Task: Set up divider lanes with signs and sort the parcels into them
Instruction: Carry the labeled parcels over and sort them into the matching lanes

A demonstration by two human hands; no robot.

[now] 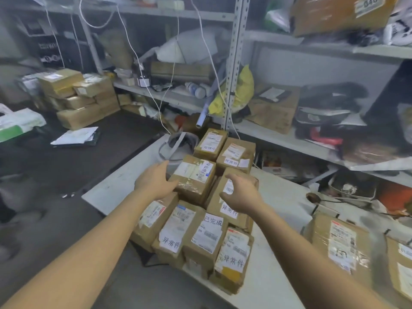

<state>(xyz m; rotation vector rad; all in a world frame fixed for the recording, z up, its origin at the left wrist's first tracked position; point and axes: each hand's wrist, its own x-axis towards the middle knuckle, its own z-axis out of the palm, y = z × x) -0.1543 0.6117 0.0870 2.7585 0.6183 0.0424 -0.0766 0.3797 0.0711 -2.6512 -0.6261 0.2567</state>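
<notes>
Several brown cardboard parcels with white labels sit packed together on a white table (pixel 116 188). One parcel (pixel 194 177) lies on top in the middle of the group. My left hand (pixel 156 181) is open against its left side. My right hand (pixel 242 192) hovers open just right of it, over a parcel with a handwritten paper sign (pixel 227 209). Front-row parcels carry similar signs, one (pixel 170 240) at the left and one (pixel 233 260) at the right. Neither hand grips anything. No divider is visible.
Two more parcels (pixel 338 244) lie at the table's right end. Metal shelving (pixel 231 63) full of clutter stands behind the table. A stack of boxes (pixel 78 97) and loose mailers (pixel 75 136) lie on the dark floor at the left. A grey headset (pixel 178 143) rests behind the parcels.
</notes>
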